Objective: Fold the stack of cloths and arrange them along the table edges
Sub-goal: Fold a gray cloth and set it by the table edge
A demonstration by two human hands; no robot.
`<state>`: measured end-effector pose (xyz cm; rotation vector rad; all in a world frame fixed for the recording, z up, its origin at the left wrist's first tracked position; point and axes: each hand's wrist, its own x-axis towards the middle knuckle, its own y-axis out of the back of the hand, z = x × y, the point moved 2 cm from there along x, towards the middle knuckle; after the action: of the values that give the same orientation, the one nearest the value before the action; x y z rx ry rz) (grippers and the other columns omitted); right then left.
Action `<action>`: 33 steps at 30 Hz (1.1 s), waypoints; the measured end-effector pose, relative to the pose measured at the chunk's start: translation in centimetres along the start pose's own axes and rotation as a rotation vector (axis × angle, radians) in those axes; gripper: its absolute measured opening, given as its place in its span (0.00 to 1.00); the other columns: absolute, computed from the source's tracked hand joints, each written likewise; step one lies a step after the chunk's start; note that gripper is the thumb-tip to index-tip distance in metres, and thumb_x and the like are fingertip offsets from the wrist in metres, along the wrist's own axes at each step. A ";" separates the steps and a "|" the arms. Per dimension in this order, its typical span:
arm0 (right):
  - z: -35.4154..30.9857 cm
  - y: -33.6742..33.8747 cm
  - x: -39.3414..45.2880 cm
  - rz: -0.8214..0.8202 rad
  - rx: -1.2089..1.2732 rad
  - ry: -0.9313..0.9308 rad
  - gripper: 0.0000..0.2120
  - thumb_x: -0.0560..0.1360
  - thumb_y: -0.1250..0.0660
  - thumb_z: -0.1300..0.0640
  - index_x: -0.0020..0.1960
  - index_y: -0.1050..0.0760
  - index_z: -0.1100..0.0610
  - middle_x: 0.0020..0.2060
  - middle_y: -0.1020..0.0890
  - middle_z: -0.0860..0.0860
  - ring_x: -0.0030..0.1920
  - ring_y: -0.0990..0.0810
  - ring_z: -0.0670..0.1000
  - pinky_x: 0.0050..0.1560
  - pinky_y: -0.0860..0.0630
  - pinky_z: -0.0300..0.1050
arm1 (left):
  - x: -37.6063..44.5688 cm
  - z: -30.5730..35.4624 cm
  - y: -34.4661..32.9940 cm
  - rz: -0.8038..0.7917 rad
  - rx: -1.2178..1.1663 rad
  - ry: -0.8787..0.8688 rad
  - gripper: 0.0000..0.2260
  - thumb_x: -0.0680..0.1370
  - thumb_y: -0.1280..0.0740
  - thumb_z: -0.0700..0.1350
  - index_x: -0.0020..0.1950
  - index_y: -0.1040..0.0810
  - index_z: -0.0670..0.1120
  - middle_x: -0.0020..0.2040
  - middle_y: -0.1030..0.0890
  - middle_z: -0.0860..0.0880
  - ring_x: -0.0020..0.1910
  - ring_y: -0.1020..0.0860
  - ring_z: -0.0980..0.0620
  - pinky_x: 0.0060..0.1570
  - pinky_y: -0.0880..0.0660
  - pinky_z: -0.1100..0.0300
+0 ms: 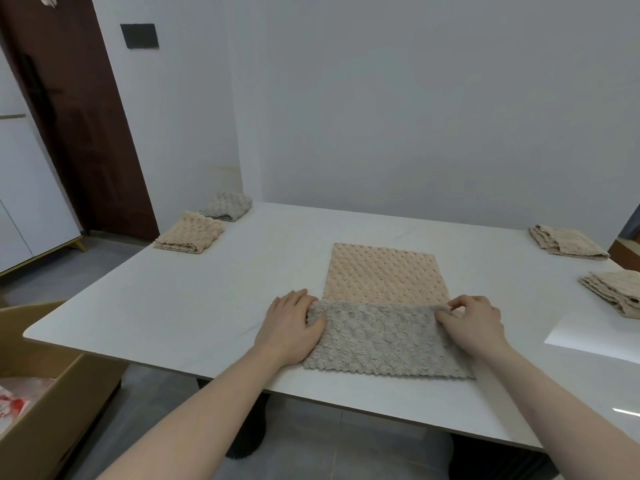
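Cloth being folded, near-centre of the white worktop: peach face up, its grey underside turned over the near half, fold flap long axis left–right, free edge pointing far. Left hand grip pinching the flap's left corner; right hand grip pinching its right corner. Folded cloths along the edges: peach and grey at far left, two beige at right. Cardboard box on the floor, near left
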<state>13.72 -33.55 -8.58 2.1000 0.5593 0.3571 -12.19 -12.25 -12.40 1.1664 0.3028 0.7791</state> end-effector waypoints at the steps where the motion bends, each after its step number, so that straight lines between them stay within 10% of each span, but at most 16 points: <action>1: -0.5 0.6 -0.1 0.011 0.074 0.009 0.08 0.75 0.30 0.47 0.48 0.21 0.51 0.58 0.19 0.55 0.62 0.25 0.61 0.60 0.27 0.54 | 0.0 -0.1 0.1 0.012 -0.008 -0.006 0.26 0.81 0.45 0.63 0.76 0.31 0.52 0.79 0.34 0.52 0.78 0.39 0.51 0.79 0.45 0.51; 4: -3.0 2.2 -0.5 -0.041 0.281 0.038 0.09 0.75 0.27 0.49 0.42 0.21 0.54 0.42 0.16 0.52 0.48 0.18 0.56 0.42 0.26 0.47 | 0.0 -0.3 0.4 0.050 -0.029 -0.032 0.23 0.81 0.42 0.61 0.71 0.28 0.51 0.73 0.27 0.53 0.72 0.32 0.52 0.76 0.40 0.53; 12: -12.3 1.4 -2.2 -0.415 0.532 0.069 0.07 0.78 0.27 0.55 0.47 0.22 0.59 0.36 0.20 0.52 0.26 0.22 0.47 0.31 0.22 0.40 | 0.0 -0.8 1.0 0.064 -0.335 0.053 0.18 0.82 0.41 0.55 0.69 0.23 0.52 0.68 0.22 0.53 0.68 0.27 0.52 0.70 0.32 0.52; 29: -17.0 -6.5 -5.3 -0.558 0.665 0.069 0.07 0.78 0.28 0.59 0.52 0.19 0.63 0.42 0.15 0.59 0.37 0.15 0.54 0.46 0.13 0.54 | -0.6 -0.8 2.4 0.142 -0.780 0.090 0.19 0.76 0.40 0.57 0.50 0.14 0.47 0.54 0.16 0.55 0.55 0.22 0.59 0.62 0.27 0.52; 33: -14.8 -5.2 -5.9 -0.317 0.644 0.193 0.06 0.77 0.30 0.57 0.53 0.18 0.52 0.45 0.14 0.51 0.36 0.15 0.51 0.38 0.16 0.48 | -0.3 -1.0 2.0 0.166 -0.709 0.092 0.13 0.72 0.31 0.60 0.39 0.18 0.51 0.53 0.17 0.58 0.56 0.22 0.59 0.60 0.27 0.56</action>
<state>0.69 -23.64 -5.07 2.5386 1.2344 0.2114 -13.81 -11.43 -11.02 0.4905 -0.0077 0.9814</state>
